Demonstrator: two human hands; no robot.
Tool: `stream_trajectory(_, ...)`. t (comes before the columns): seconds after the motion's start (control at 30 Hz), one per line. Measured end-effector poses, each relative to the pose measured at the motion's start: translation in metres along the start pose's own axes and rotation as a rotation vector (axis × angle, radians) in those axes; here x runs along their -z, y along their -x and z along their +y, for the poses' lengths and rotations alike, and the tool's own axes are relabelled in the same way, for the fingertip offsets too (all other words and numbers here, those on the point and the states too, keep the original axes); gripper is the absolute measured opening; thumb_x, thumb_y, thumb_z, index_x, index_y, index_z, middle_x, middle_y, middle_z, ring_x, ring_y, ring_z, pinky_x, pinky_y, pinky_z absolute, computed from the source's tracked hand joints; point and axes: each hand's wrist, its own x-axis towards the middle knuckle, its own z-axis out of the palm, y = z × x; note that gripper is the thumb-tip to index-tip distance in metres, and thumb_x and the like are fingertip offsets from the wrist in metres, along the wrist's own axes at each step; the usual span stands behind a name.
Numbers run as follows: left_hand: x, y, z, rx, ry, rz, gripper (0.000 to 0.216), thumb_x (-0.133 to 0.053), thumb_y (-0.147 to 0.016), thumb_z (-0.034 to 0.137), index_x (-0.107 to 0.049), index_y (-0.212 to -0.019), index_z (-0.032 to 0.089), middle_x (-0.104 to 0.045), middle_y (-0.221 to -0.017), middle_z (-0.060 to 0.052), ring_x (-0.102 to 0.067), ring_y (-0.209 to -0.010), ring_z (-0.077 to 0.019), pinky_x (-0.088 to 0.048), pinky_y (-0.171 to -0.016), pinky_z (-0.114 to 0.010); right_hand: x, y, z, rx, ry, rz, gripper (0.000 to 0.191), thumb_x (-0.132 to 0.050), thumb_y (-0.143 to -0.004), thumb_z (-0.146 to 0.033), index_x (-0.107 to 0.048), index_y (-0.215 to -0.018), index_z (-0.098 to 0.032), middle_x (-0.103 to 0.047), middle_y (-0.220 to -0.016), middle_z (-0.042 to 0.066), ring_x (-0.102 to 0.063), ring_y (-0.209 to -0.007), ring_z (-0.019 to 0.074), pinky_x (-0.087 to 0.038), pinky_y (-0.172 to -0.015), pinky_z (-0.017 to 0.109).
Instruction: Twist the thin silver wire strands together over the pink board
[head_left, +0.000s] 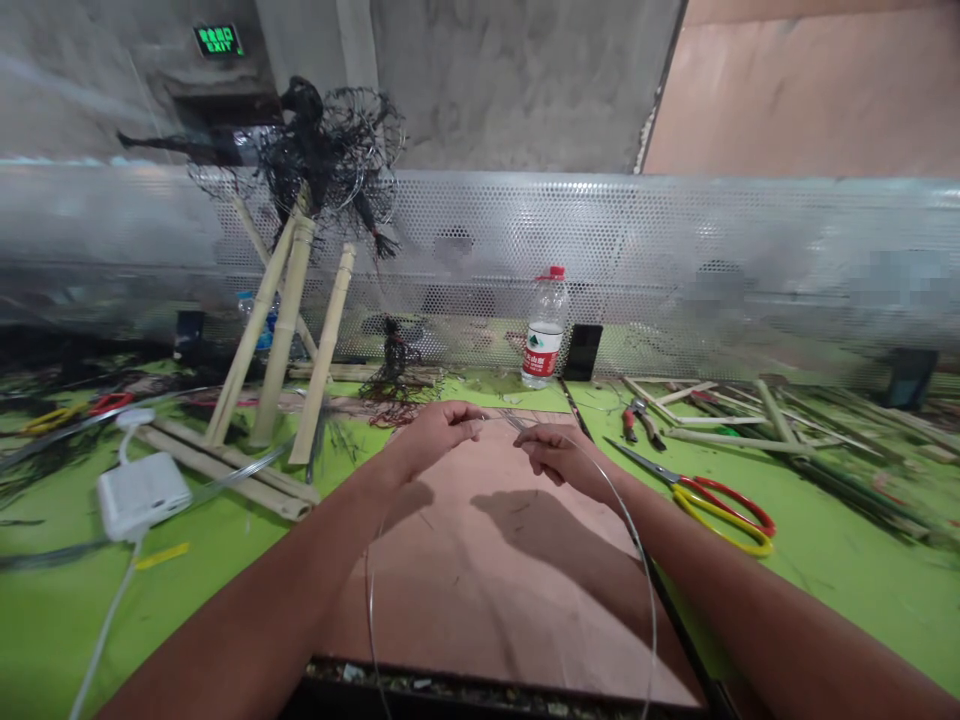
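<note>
My left hand (442,435) is above the board, its thumb and fingertips pinched on a thin silvery wire (639,550). From those fingertips the wire runs across to my right hand (561,455), then bends down in a wide arc past my right forearm. A second stretch of it hangs below my left wrist, and both lower parts leave the frame at the bottom. My right hand has its fingers curled together at the wire; the exact grip is partly hidden. Beneath both hands lies a pinkish wooden board (465,600).
Red-and-yellow scissors (724,510) and pliers (637,425) lie right on the green table (810,610). A water bottle (544,335) and a black phone-like slab (583,352) stand ahead. Leftward are bamboo poles (285,330) under a black wire figure (315,150), and a white adapter (146,495).
</note>
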Motion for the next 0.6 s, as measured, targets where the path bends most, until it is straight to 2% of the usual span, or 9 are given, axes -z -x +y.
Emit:
stream_trajectory(0.2,-0.010,-0.003,-0.004,-0.035,0.061,0.023,0.034,-0.056,-0.072,0.040,-0.062,-0.090,0.012,-0.053,-0.062,0.000,-0.044,-0.054,-0.0082,-0.035,-0.050,-0.020,-0.006,0.001,0.006,-0.010,-0.125,-0.081,0.018,-0.049,-0.077,-0.031,-0.051,-0.087,-0.016,-0.054,-0.054,-0.003,-0.048,-0.040,0.0071,-0.036,-0.039,0.017)
stream_trajectory(0.6,-0.017,-0.003,-0.002,-0.061,0.060,0.019,0.031,-0.054,-0.073,0.041,-0.062,-0.084,0.013,-0.042,-0.051,0.005,-0.034,-0.047,-0.0060,-0.028,-0.046,-0.019,-0.008,0.004,0.001,0.013,-0.146,-0.109,0.017,-0.051,-0.078,-0.032,-0.049,-0.085,-0.017,-0.057,-0.056,-0.002,-0.052,-0.041,0.0077,-0.037,-0.041,0.017)
